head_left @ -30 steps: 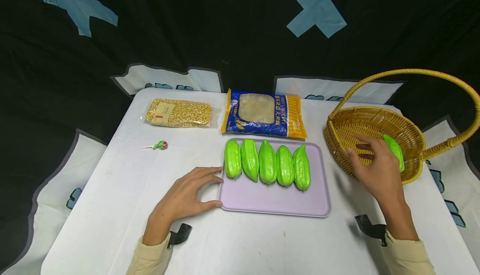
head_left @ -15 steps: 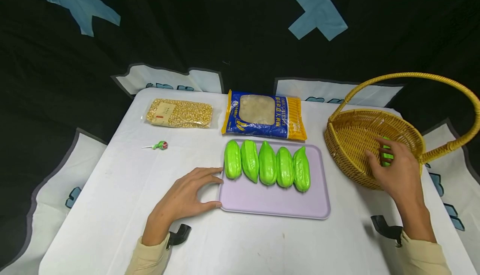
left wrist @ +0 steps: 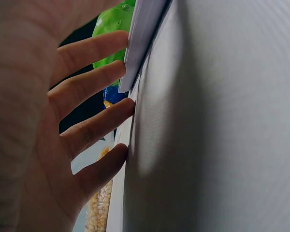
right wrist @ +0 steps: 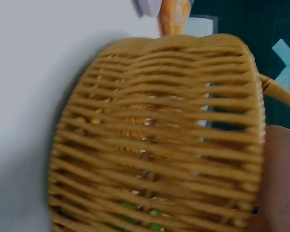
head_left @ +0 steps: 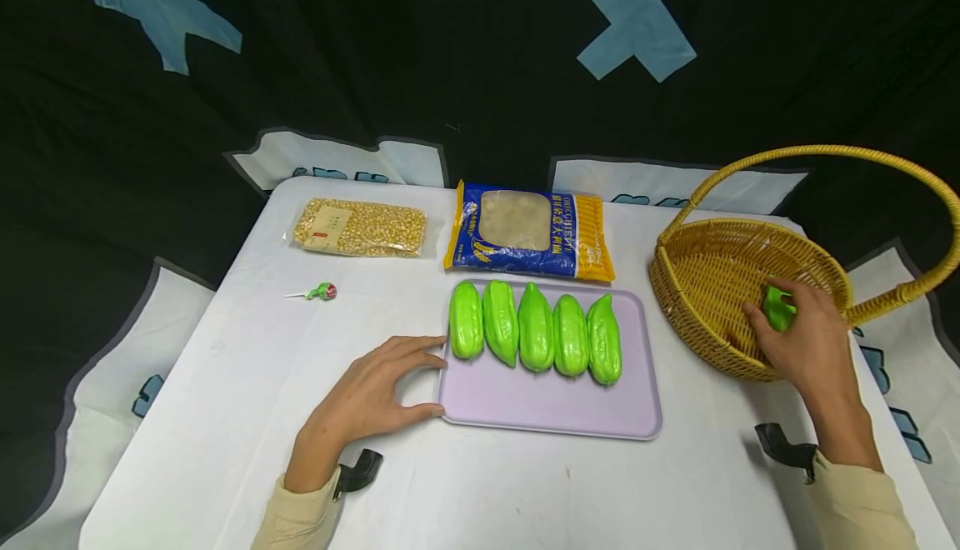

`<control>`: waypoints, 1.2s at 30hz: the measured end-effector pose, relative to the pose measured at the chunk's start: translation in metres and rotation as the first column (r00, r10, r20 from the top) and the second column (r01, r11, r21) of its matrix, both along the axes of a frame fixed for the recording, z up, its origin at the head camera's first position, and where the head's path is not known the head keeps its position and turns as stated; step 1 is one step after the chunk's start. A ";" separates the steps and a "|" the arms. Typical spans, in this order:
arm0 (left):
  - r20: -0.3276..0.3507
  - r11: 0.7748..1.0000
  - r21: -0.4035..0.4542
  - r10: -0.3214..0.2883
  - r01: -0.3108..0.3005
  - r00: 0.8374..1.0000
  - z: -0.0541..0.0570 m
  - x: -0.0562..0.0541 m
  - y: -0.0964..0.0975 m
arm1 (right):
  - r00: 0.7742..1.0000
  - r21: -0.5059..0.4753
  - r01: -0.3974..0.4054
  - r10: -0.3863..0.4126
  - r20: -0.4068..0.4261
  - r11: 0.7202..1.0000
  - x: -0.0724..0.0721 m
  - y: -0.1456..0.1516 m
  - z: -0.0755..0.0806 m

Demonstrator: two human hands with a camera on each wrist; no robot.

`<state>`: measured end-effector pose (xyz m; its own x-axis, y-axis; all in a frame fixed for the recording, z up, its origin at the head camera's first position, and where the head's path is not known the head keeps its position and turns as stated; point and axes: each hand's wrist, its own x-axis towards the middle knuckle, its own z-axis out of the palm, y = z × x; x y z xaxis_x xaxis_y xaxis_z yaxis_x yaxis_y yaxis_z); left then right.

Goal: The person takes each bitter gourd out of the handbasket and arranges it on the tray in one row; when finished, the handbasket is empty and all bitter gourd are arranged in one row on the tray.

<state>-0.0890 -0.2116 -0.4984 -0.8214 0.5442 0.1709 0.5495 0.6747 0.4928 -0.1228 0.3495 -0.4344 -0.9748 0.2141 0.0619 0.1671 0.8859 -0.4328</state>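
A lilac tray [head_left: 540,408] holds several shiny green ridged fruits [head_left: 536,329] side by side in a row. My left hand [head_left: 375,387] rests at the tray's left edge, thumb and fingers spread and touching it; in the left wrist view, fingertips press against the tray's side [left wrist: 137,48]. Inside the wicker basket [head_left: 712,262] on the right, my right hand [head_left: 810,342] grips another green fruit [head_left: 778,308] between thumb and fingers, partly hidden by the hand. In the right wrist view the basket's woven wall [right wrist: 159,130] covers most of the hand.
Behind the tray lies a blue and yellow pasta bag [head_left: 528,229]. A bag of corn kernels [head_left: 360,227] and a lollipop [head_left: 322,291] lie at the left. The basket's tall handle [head_left: 825,150] arches over its opening. A black curtain [head_left: 375,58] hangs behind.
My right hand has moved right and toward me inside the basket, onto the green fruit, which is now between thumb and fingers. The left hand stays at the tray.
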 end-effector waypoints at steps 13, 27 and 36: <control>-0.003 1.000 0.004 -0.003 0.003 1.000 0.000 0.000 0.000 | 0.994 0.025 0.028 -0.030 0.103 0.999 -0.010 0.016 -0.005; -0.013 1.000 0.007 -0.005 0.005 1.000 -0.002 -0.001 0.000 | 0.991 -0.007 0.027 -0.026 0.128 1.000 -0.025 0.026 -0.004; -0.002 1.000 0.006 -0.005 0.005 1.000 -0.001 -0.001 0.000 | 0.978 -0.040 0.016 -0.007 0.206 0.999 -0.032 0.032 -0.002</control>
